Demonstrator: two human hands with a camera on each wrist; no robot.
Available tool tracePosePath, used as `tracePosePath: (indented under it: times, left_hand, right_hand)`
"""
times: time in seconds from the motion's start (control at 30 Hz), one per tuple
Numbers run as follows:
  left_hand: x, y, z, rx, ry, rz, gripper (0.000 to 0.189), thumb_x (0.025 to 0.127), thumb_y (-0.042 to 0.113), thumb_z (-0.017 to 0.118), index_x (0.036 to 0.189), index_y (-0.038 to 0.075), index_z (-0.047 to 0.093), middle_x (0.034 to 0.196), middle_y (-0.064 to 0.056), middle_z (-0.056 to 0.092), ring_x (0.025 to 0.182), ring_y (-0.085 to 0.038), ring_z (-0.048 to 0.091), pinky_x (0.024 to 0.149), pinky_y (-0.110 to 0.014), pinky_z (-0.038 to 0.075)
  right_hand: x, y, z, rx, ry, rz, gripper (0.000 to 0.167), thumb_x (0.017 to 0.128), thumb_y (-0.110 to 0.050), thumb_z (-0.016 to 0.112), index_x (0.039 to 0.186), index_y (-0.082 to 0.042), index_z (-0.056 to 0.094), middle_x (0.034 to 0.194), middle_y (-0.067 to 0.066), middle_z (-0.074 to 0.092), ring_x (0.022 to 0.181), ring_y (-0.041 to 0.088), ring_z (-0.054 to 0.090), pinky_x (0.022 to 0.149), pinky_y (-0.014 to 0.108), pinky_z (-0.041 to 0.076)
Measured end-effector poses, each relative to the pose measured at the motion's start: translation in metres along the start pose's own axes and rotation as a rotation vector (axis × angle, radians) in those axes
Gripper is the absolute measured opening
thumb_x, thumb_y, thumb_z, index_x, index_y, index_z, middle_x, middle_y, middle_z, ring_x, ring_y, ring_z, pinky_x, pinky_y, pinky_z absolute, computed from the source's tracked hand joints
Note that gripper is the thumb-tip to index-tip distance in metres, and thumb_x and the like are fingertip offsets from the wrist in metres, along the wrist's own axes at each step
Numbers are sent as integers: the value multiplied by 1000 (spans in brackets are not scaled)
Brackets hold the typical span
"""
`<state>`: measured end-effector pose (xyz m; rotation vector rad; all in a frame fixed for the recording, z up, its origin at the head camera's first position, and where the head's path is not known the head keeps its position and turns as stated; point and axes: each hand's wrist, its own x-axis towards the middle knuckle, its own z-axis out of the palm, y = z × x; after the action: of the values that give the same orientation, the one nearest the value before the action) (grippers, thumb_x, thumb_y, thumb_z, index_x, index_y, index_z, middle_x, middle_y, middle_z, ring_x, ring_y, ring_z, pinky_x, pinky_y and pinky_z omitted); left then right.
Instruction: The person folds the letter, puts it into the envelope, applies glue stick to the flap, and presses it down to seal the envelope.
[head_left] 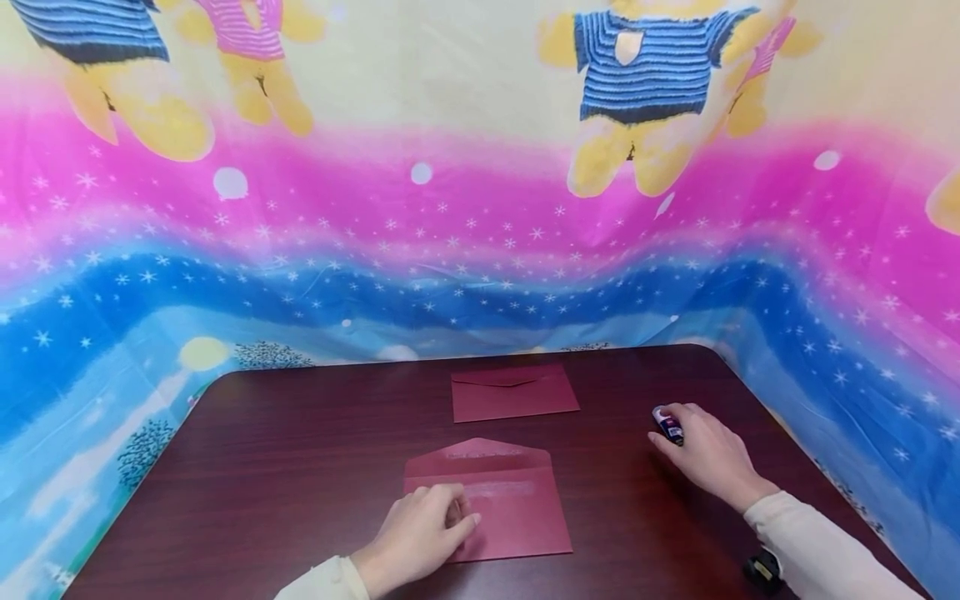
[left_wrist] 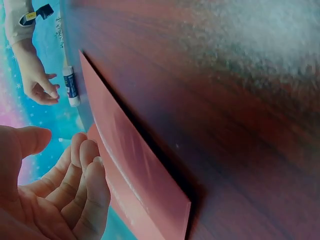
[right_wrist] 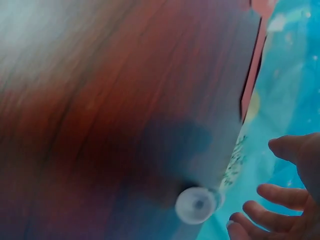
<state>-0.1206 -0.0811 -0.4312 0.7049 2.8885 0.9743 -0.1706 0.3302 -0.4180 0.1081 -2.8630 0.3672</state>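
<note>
A red envelope (head_left: 517,521) lies on the table with its flap spread away from me; whitish streaks mark the flap and the body. My left hand (head_left: 423,529) hovers at its near left part, fingers loosely bent and thumb apart, holding nothing. The left wrist view shows a gap between the thumb and the fingers (left_wrist: 92,190). At the right, my right hand (head_left: 708,450) is beside a glue stick (head_left: 667,425) with a white and dark blue label. In the right wrist view its fingers (right_wrist: 270,217) are spread, apart from the glue stick (right_wrist: 195,206).
A second red envelope (head_left: 513,404), its flap folded down, lies farther back on the dark wooden table (head_left: 300,450). A patterned cloth (head_left: 465,233) hangs around the table's back and sides. A black device (head_left: 765,571) is on the right wrist.
</note>
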Motion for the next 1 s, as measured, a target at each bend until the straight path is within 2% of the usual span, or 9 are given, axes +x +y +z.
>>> tracePosePath:
  times: [0.13,0.33,0.4,0.53,0.67,0.8,1.0]
  left_hand:
    - [-1,1,3,-9,-10,-4,17,92,33,70,80,25,62,57,21,53,53,7,46,53,-21,36]
    - [-2,1,6,-31,-19,8,19,91,33,70,76,26,61,57,21,53,52,8,44,51,-19,35]
    - [-2,2,7,-38,-18,9,19,91,32,70,76,26,61,57,21,53,52,8,44,50,-19,35]
    - [-2,3,8,-61,-25,14,19,91,32,70,76,26,61,57,21,54,52,8,45,50,-19,36]
    - [-1,3,11,-79,-44,11,20,93,32,69,76,26,62,57,22,55,52,7,47,51,-19,37]
    - [-1,4,12,-88,-63,6,21,93,33,69,75,27,61,57,22,54,53,7,47,52,-19,37]
    - [0,6,11,-108,-56,37,20,93,32,69,75,27,62,60,22,56,55,8,47,53,-19,38]
  right_hand:
    - [1,14,6,-3,-28,36,59,87,-34,76,130,2,58,110,25,66,90,35,66,71,54,55]
    - [0,32,13,-16,-88,83,65,85,-34,78,130,6,55,110,28,67,87,33,66,73,55,56]
    - [0,35,13,-10,-121,104,65,86,-34,78,129,8,55,109,28,68,84,30,65,72,54,57]
    - [2,38,12,16,-177,135,54,87,-31,77,122,8,61,97,20,70,73,22,59,63,42,54]
    - [3,38,11,57,-193,129,42,90,-23,75,116,7,64,91,14,69,67,17,52,59,32,46]
    - [2,34,11,92,-190,116,40,92,-19,71,120,8,64,92,14,68,66,16,52,59,31,43]
    - [-1,16,7,122,-176,85,40,96,-22,67,125,6,63,91,11,69,63,15,51,53,31,39]
